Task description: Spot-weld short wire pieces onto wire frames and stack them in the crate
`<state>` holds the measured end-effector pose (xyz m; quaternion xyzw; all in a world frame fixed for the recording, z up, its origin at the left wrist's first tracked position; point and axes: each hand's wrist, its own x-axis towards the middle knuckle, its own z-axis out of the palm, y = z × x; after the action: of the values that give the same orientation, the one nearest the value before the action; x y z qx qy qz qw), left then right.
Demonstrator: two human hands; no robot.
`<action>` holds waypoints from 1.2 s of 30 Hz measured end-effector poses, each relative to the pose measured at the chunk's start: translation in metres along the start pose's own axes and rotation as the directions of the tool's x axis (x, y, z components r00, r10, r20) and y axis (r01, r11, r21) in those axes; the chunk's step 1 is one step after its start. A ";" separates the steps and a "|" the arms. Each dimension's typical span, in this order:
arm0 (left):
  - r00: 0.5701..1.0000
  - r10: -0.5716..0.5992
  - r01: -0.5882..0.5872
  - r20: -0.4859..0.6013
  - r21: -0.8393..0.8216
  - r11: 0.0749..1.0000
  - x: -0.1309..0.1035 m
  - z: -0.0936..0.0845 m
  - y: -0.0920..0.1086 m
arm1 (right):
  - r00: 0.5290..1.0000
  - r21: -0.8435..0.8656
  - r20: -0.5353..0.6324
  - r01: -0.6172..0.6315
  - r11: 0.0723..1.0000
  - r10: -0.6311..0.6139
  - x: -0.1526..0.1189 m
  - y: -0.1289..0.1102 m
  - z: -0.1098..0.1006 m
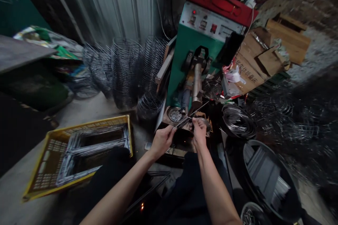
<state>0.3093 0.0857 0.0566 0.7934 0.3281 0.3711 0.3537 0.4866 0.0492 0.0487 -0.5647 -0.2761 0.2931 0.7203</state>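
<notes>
A green machine (203, 37) with a red top stands in front of me, its metal arm (196, 84) reaching down. Below that arm, my left hand (164, 140) is closed on a thin metal rod (182, 122) that slants up to the right. My right hand (199, 130) pinches at the work just right of the arm's tip; the small piece between its fingers is too small to make out. A round dish of small metal pieces (175, 115) sits just beyond my left hand.
A yellow crate (44, 163) of wire frames stands at left. Stacked wire coils (126, 74) line the metal wall. At right are a wire coil (237, 121), a black bucket (297, 191) of metal strips and cardboard boxes (250, 66). Small sparks glow below my hands.
</notes>
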 end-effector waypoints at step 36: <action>0.698 -0.428 0.536 -0.574 0.023 0.844 -0.141 -0.234 -0.137 | 0.821 -0.690 0.410 -0.007 0.724 0.398 -0.156 0.041 -0.087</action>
<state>0.0101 0.1232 0.0067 0.5683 0.6456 0.4429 0.2529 0.4401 -0.1138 -0.0204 -0.7056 -0.4833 0.4008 0.3286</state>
